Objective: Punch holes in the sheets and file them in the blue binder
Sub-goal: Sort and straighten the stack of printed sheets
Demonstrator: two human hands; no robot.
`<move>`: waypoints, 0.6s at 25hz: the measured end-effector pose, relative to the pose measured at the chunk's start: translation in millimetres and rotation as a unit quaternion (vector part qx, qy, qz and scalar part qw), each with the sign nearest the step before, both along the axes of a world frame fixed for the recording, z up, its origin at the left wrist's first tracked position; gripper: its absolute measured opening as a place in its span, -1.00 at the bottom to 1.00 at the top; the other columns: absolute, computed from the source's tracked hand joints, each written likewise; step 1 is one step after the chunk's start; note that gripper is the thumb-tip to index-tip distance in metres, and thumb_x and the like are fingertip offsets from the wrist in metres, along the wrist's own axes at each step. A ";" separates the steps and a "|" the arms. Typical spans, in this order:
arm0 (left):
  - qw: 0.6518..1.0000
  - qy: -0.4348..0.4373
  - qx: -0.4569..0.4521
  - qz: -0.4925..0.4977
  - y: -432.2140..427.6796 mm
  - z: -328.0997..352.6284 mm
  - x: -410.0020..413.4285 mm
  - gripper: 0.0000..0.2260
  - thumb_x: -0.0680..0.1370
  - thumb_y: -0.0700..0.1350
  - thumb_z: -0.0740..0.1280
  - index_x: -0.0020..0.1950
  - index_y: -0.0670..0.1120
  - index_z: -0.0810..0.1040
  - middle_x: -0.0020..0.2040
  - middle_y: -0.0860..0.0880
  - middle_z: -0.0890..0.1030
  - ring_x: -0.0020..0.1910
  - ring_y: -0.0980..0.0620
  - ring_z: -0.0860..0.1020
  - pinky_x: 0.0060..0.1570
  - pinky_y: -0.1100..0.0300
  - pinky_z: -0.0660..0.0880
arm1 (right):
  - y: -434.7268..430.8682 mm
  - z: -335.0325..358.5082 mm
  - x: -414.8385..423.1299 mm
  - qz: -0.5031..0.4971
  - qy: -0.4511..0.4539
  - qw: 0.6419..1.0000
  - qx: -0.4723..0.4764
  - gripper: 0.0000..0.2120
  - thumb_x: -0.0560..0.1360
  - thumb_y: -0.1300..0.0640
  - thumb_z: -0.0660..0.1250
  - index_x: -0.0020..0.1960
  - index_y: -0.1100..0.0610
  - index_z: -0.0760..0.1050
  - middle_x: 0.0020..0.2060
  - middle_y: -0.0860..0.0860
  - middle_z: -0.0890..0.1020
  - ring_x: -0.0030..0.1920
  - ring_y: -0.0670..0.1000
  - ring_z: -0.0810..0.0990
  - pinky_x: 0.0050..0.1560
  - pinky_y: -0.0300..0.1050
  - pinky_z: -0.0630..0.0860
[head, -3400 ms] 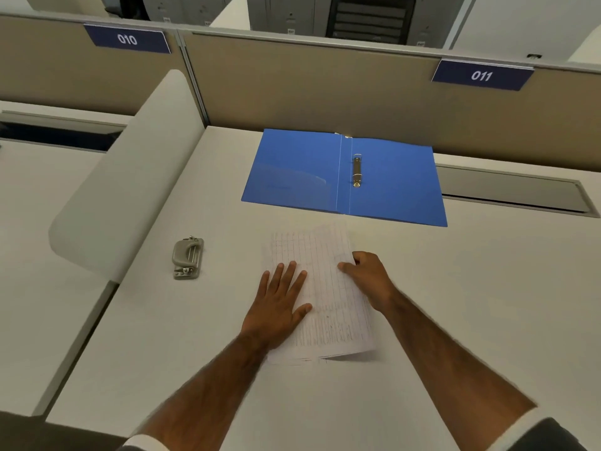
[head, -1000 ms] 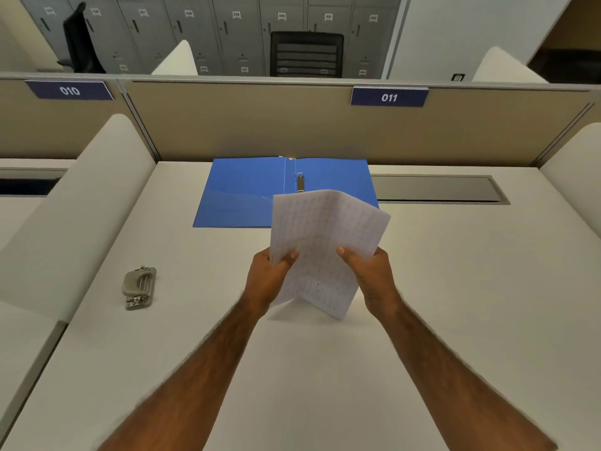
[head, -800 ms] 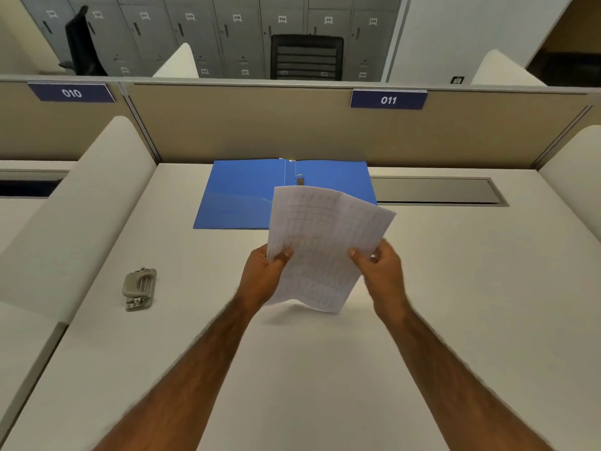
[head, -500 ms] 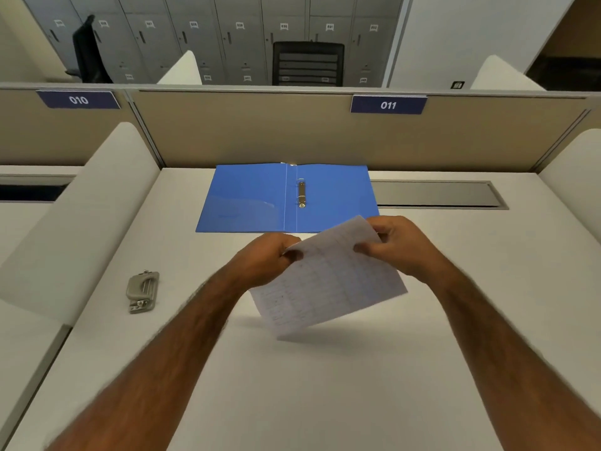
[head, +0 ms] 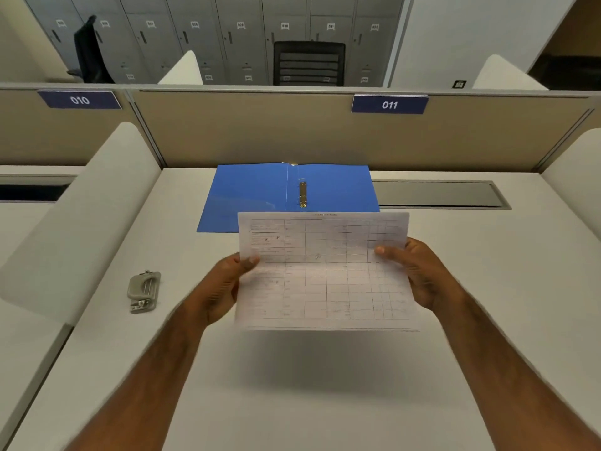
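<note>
Since half a second ago the sheets (head: 325, 271) have swung level, now held landscape above the bench (head: 292, 385). Hole punch (head: 143, 291) lies at left. Left hand (head: 221, 288) pinches the left edge, right hand (head: 419, 275) the right. Open blue binder (head: 253, 193) lies flat just behind.

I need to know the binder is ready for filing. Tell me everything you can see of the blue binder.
The blue binder lies open and flat at the back of the desk, against the beige partition. Its covers look like thin glossy plastic, with a narrow spine strip between them. A small metal ring mechanism sits just right of the spine; no pages show in it. The sheets, held above the desk, hide its near right corner. Neither hand touches it.
</note>
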State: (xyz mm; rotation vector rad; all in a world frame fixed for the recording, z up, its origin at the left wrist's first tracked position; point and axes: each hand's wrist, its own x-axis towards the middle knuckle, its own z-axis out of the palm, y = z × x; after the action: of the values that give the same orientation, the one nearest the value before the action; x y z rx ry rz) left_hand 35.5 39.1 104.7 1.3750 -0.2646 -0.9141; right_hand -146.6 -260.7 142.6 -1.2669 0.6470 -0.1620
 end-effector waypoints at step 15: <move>0.974 -0.097 0.055 0.195 -19.1 -0.5 -13.2 -0.71 0.57 -0.04 0.40 0.24 -0.14 0.58 0.02 -0.06 0.69 0.02 -0.08 0.65 -0.08 0.08 0.58 | 30.4 -30.9 13.2 -0.014 -0.008 0.998 -0.060 -0.71 0.46 0.25 0.48 0.16 0.09 0.62 0.08 0.09 0.71 0.10 0.14 0.65 0.14 0.09 0.58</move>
State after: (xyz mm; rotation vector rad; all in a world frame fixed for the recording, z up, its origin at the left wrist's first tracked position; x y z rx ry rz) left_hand 22.2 20.1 104.3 1.5528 -0.0853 -0.4730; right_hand -133.5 -230.3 111.7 -1.3704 0.6493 -0.2376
